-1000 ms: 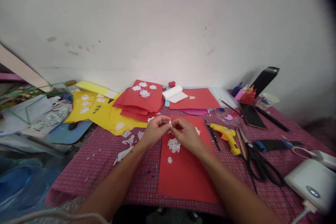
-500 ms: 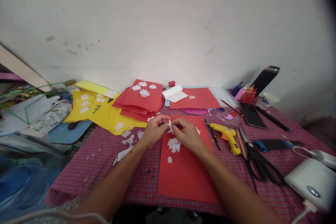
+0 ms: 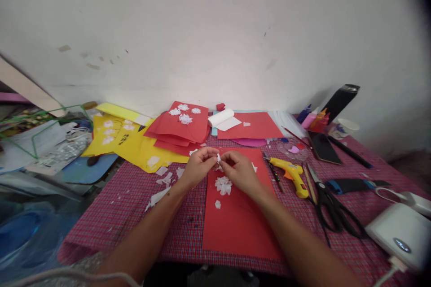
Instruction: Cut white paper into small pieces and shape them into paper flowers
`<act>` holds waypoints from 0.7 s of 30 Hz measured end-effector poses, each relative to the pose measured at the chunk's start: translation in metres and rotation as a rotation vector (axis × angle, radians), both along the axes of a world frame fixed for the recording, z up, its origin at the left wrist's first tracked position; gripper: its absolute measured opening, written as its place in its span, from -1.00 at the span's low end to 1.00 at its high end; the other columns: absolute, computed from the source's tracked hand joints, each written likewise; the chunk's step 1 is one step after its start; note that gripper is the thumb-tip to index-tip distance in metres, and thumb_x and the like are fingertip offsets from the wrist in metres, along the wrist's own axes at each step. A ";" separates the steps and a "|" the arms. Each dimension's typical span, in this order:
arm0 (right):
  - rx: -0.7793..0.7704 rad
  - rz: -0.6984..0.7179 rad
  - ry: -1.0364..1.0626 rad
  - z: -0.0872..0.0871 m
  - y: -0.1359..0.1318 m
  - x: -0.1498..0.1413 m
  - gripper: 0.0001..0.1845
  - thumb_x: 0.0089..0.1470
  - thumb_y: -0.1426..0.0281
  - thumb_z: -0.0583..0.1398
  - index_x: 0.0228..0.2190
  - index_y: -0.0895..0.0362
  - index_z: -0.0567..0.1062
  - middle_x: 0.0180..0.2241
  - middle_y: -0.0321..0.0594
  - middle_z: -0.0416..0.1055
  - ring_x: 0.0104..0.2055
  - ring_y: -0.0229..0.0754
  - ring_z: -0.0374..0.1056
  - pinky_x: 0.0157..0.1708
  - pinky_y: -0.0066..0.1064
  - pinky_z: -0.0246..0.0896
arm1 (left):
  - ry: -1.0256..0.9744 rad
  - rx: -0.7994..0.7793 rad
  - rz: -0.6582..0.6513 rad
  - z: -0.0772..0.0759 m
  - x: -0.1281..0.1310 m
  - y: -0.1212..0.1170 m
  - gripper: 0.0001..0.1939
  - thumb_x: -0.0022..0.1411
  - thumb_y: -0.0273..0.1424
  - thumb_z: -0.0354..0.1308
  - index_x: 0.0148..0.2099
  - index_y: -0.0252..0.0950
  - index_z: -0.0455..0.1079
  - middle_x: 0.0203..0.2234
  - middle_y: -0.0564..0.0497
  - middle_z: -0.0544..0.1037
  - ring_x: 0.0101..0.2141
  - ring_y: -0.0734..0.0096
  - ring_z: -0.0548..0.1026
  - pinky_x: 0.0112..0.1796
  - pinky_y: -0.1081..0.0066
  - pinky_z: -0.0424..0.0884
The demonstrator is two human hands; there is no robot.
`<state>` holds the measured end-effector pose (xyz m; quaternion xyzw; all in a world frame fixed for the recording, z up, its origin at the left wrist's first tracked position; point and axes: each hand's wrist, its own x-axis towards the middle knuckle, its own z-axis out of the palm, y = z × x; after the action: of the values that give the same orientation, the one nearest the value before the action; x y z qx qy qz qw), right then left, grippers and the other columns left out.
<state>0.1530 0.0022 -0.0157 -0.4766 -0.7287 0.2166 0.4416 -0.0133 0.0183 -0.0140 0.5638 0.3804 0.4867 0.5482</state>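
Note:
Between their fingertips, my left hand (image 3: 201, 166) and my right hand (image 3: 239, 171) pinch a small piece of white paper (image 3: 218, 158). Both hands are closed on it, just above a sheet of red paper (image 3: 239, 228). On that sheet, below my fingers, lies a white paper flower (image 3: 223, 185) with ruffled petals. A small white paper scrap (image 3: 217, 205) rests nearer to me. More white paper shows partly behind my right hand. Left of the red sheet, torn white paper pieces (image 3: 164, 179) are scattered on the checked tablecloth (image 3: 134, 215).
A yellow glue gun (image 3: 289, 172), black scissors (image 3: 332, 210) and a blue-black utility knife (image 3: 352, 186) lie to the right. Behind are red papers with white flowers (image 3: 185, 119) and a white paper roll (image 3: 222, 119). A black bottle (image 3: 342, 102) stands at the back right, beside a phone (image 3: 323, 148).
The fingers have shifted slightly around the white paper piece, which shows a little more between them than a second ago. Both arms stay almost in place.

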 end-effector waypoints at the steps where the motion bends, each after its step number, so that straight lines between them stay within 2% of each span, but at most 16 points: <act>1: 0.003 -0.001 0.001 0.000 0.000 0.000 -0.90 0.07 0.47 0.16 -0.43 0.11 0.48 -0.45 -0.28 0.48 -0.40 -0.22 0.35 -0.37 -0.44 0.16 | -0.006 0.002 -0.005 0.000 0.000 0.000 -0.75 0.11 -0.39 0.26 -0.14 -0.33 0.43 -0.37 -0.01 0.56 -0.40 0.48 0.49 -0.33 0.45 0.41; 12: 0.015 0.003 -0.010 0.000 0.001 0.000 -0.85 0.11 0.47 0.14 -0.45 0.10 0.48 -0.48 -0.30 0.45 -0.42 -0.22 0.34 -0.38 -0.43 0.14 | -0.033 -0.032 0.009 -0.001 0.002 0.001 -0.74 0.08 -0.40 0.28 -0.15 -0.34 0.43 -0.39 0.00 0.56 -0.43 0.50 0.49 -0.35 0.45 0.42; 21: 0.022 0.032 -0.030 0.004 -0.002 0.001 -0.87 0.08 0.50 0.16 -0.38 0.10 0.53 -0.40 -0.26 0.50 -0.36 -0.20 0.37 -0.30 -0.41 0.19 | -0.041 -0.044 0.017 -0.002 0.002 0.002 -0.72 0.09 -0.37 0.29 -0.14 -0.34 0.41 -0.42 0.03 0.54 -0.45 0.52 0.48 -0.37 0.48 0.40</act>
<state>0.1539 0.0007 -0.0119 -0.4633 -0.7451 0.2085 0.4321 -0.0110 0.0202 -0.0158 0.5380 0.3845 0.4945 0.5640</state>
